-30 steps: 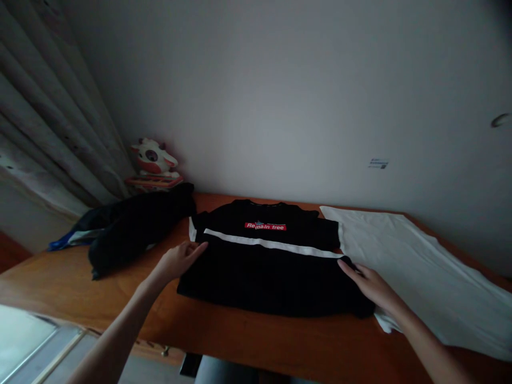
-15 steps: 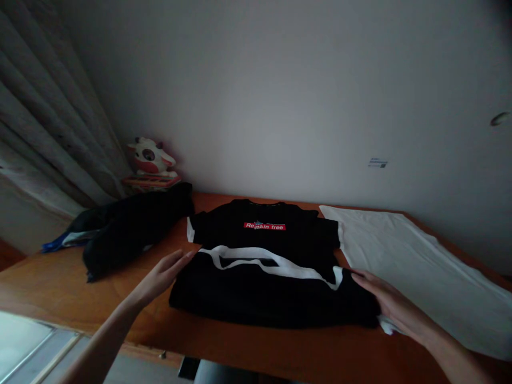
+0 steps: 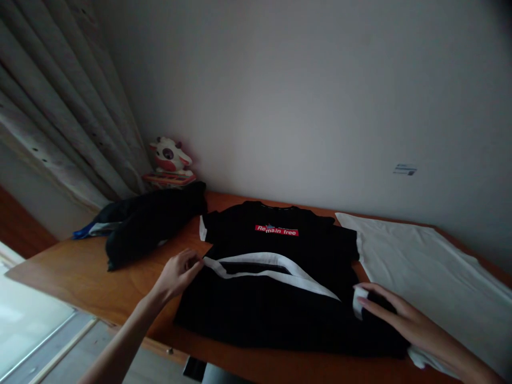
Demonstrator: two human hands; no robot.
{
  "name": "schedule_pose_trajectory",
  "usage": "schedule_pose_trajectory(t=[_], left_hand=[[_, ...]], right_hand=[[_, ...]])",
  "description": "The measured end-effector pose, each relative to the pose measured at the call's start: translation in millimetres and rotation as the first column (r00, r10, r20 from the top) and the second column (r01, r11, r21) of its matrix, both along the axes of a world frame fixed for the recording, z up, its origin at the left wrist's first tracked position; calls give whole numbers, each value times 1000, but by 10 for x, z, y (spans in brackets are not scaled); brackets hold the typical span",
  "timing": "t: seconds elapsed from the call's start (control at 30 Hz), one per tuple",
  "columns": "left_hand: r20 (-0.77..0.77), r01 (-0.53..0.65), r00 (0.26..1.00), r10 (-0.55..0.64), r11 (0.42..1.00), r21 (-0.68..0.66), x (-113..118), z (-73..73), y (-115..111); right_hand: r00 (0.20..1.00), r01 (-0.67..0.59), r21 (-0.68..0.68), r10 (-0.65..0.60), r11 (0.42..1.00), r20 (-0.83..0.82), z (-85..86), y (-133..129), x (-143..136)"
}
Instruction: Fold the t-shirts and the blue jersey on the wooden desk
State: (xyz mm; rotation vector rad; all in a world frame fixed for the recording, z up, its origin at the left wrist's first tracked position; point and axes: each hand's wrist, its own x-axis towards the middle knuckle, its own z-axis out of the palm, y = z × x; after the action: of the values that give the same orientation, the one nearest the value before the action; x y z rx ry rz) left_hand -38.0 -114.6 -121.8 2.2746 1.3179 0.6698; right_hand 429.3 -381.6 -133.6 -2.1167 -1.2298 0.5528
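A black T-shirt (image 3: pixel 276 314) lies on the wooden counter (image 3: pixel 132 282) in the lower middle of the frame, its white hem (image 3: pixel 276 260) gaping. Left of centre, the left hand (image 3: pixel 180 274) has thumb and fingers pinched at the hem's left end; at lower right, the right hand (image 3: pixel 400 317) has its fingers clamped on the opposite white-edged corner. A white garment (image 3: pixel 432 272) spreads at the right, dark clothing (image 3: pixel 152 229) at the left.
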Motion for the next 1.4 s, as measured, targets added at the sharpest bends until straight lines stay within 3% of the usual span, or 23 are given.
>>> schedule_pose_trajectory(t=[0.1, 0.23, 0.33, 0.43, 0.53, 0.6, 0.67, 0.77, 0.83, 0.9, 1.03, 1.1, 1.2, 1.3, 1.4], left_hand=[[49, -79, 996, 77, 996, 33, 69, -111, -17], [15, -18, 1000, 17, 999, 40, 91, -165, 4], [207, -77, 976, 72, 997, 19, 23, -100, 9], [457, -177, 869, 189, 982, -71, -63, 25, -20], [523, -176, 818, 241, 969, -172, -110, 150, -30], [456, -78, 874, 168, 974, -211, -81, 191, 2], [297, 50, 955, 13, 978, -203, 13, 175, 65], [31, 111, 993, -111, 994, -13, 254, 59, 220], [-16, 42, 999, -40, 982, 185, 423, -39, 378], [23, -110, 994, 108, 949, 295, 547, -120, 581], [-18, -482, 868, 497, 850, 213, 611, -209, 1016], [-96, -574, 804, 587, 808, 131, 584, -246, 1175], [-150, -595, 782, 605, 796, 109, 538, -320, 1291], [-178, -530, 814, 553, 833, 163, 519, -393, 1311], [-49, -448, 888, 457, 885, 126, 523, -436, 1330]], right_hand=[[998, -52, -20, 51, 998, -26, -47, 147, -75], [986, -152, -76, 146, 985, -76, 0, 224, -156], [979, -133, -48, 124, 990, -160, 83, 139, -100], [965, 7, -34, -15, 999, -262, 119, -7, 30], [947, 25, -69, -46, 997, -319, 127, -99, 102], [957, -40, -96, 10, 995, -291, 152, -74, 66], [969, -130, -101, 106, 986, -222, 196, 36, -36], [958, -281, -94, 273, 955, -90, 257, 323, -248], [942, -331, -78, 334, 940, 35, 269, 548, -392], [923, -352, -27, 351, 936, 156, 263, 762, -529], [877, -448, 53, 427, 892, 221, 229, 1108, -804], [859, -488, 66, 466, 870, 211, 202, 1247, -932], [841, -524, 85, 498, 848, 211, 145, 1445, -1084], [830, -543, 118, 510, 831, 229, 88, 1651, -1200], [820, -559, 135, 522, 818, 235, 43, 1842, -1340]])
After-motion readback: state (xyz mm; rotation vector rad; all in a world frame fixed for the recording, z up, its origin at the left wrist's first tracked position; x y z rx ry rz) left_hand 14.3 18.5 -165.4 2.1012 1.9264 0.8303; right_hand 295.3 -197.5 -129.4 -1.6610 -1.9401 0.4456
